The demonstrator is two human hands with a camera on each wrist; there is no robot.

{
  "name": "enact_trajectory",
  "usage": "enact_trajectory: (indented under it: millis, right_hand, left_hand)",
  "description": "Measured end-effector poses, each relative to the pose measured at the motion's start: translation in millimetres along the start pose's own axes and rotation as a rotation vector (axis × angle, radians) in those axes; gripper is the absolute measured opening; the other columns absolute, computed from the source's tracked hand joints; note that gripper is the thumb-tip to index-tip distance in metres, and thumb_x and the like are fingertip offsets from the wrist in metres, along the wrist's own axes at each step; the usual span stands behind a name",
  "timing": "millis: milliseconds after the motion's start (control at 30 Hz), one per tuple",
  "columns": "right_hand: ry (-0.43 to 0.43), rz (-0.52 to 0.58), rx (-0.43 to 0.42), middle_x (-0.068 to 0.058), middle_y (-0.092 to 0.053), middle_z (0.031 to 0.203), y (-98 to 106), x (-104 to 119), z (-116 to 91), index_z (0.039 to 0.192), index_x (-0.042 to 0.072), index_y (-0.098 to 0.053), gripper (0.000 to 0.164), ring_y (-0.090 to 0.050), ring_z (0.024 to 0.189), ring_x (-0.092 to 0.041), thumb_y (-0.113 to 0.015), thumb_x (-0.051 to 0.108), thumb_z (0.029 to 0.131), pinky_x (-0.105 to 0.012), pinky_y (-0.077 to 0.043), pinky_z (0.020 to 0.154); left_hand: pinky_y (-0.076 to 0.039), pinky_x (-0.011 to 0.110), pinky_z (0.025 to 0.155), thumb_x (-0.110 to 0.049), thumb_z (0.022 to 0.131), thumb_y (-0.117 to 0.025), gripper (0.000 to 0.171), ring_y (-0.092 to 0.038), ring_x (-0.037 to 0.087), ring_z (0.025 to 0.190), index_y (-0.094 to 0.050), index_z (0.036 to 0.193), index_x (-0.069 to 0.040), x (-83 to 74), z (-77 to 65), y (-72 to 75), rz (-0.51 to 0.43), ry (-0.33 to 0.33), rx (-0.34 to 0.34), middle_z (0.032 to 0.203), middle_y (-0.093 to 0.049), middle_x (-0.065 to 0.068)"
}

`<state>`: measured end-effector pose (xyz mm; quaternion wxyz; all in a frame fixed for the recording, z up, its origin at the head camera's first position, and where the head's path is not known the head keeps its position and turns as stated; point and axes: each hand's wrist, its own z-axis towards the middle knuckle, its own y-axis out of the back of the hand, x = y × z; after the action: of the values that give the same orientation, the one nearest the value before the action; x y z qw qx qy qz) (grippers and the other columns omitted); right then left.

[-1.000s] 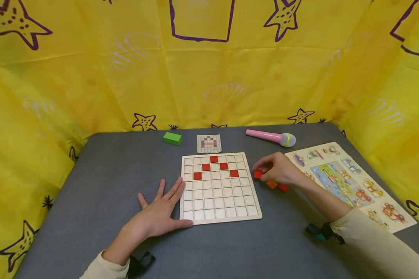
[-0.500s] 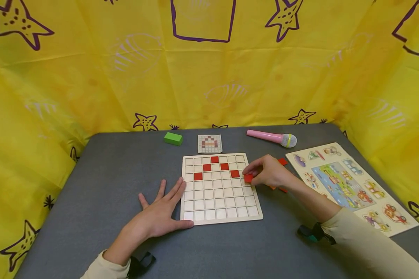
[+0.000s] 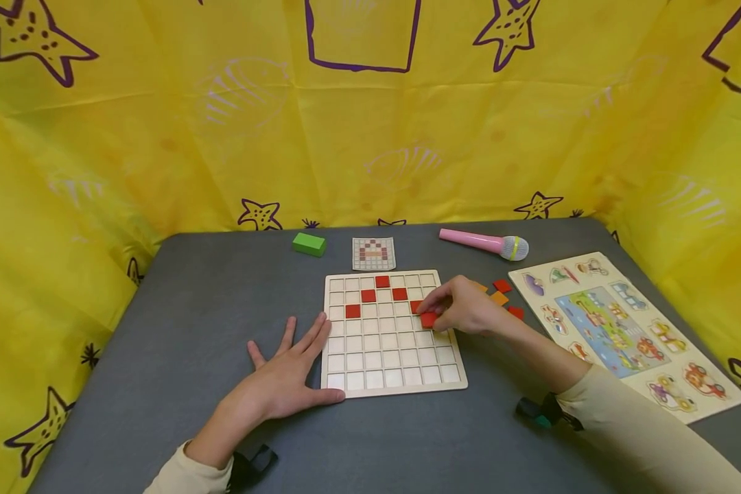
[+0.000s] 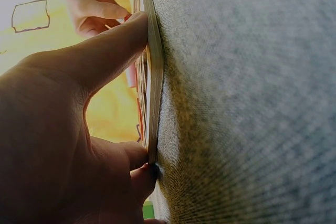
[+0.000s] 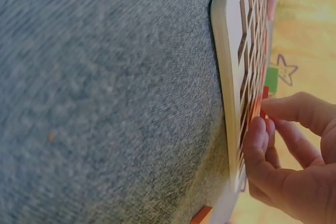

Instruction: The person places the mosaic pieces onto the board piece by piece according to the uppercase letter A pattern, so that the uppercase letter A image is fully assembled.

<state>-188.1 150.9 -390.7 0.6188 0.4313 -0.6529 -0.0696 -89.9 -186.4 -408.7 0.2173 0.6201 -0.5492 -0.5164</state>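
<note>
A pale wooden grid board (image 3: pixel 385 360) lies on the grey table, with several red square tiles forming a peak in its upper cells. My left hand (image 3: pixel 284 384) rests with spread, straight fingers along the board's left edge, thumb at the near left corner. In the left wrist view, the thumb (image 4: pixel 113 51) and fingertips touch the board's rim. My right hand (image 3: pixel 469 309) pinches a red tile (image 3: pixel 429 320) low over the board's right side, just below another red tile. The right wrist view shows thumb and fingers around that tile (image 5: pixel 264 95), close to the grid.
Loose red and orange tiles (image 3: pixel 499 298) lie right of the board, partly behind my right hand. A pattern card (image 3: pixel 373 254), a green block (image 3: pixel 309 244) and a pink toy microphone (image 3: pixel 475 240) lie behind it. A wooden picture puzzle (image 3: pixel 673 384) lies at right.
My right hand has carried the red tile leftward from the loose tiles to over the board, uncovering some loose tiles. My left hand has stayed at the board's edge.
</note>
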Motion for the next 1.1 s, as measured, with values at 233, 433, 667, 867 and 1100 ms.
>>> enact_trajectory:
  millis: [233, 433, 667, 867, 1100]
  right_hand:
    - [-0.004, -0.017, 0.014, -0.002, -0.074, 0.091, -4.0, 4.8, 3.7, 0.100, 0.011, -0.084, 0.034, -0.059, 0.083, -0.020, -0.081, -0.006, 0.072, -0.031, -0.051, 0.071]
    - [-0.015, -0.050, 0.001, -0.001, -0.073, 0.087, -6.8, 7.3, 6.3, 0.098, 0.012, -0.084, 0.035, -0.059, 0.082, -0.019, -0.080, -0.008, 0.069, -0.030, -0.051, 0.070]
    - [-0.017, -0.091, -0.013, -0.001, -0.072, 0.086, -8.0, 9.4, 5.7, 0.095, 0.014, -0.084, 0.036, -0.058, 0.081, -0.019, -0.080, -0.008, 0.067, -0.029, -0.050, 0.069]
    - [-0.013, -0.104, -0.022, 0.000, -0.074, 0.085, -8.9, 11.1, 6.5, 0.095, 0.014, -0.085, 0.035, -0.058, 0.080, -0.017, -0.081, -0.005, 0.067, -0.028, -0.049, 0.069]
    - [-0.027, -0.105, -0.021, 0.001, -0.074, 0.085, -10.2, 11.3, 7.2, 0.095, 0.014, -0.085, 0.034, -0.058, 0.080, -0.017, -0.082, -0.005, 0.067, -0.029, -0.049, 0.070]
  left_hand:
    - [0.017, 0.092, 0.095, -0.080, 0.079, -0.071, 0.120, 0.014, 0.042, 0.161, -0.007, 0.169, -0.033, 0.6, -2.1, 1.9, 0.002, 0.002, -0.005, 0.176, 0.005, -0.014]
    - [0.017, 0.092, 0.095, -0.080, 0.079, -0.071, 0.120, 0.014, 0.043, 0.160, -0.007, 0.169, -0.032, -0.3, -2.0, 2.1, -0.004, 0.002, 0.001, 0.176, 0.003, -0.013]
    - [0.018, 0.092, 0.095, -0.080, 0.079, -0.071, 0.120, 0.014, 0.043, 0.160, -0.007, 0.169, -0.032, 0.3, -1.2, 1.3, -0.002, -0.004, -0.004, 0.176, 0.003, -0.012]
    - [0.018, 0.092, 0.095, -0.080, 0.079, -0.071, 0.120, 0.015, 0.043, 0.160, -0.007, 0.169, -0.032, 0.2, -0.9, 1.0, -0.004, -0.002, -0.002, 0.176, 0.003, -0.012]
    - [0.018, 0.092, 0.095, -0.080, 0.078, -0.071, 0.121, 0.014, 0.043, 0.160, -0.007, 0.169, -0.032, -0.6, -0.9, -0.1, 0.000, 0.004, 0.000, 0.176, 0.003, -0.013]
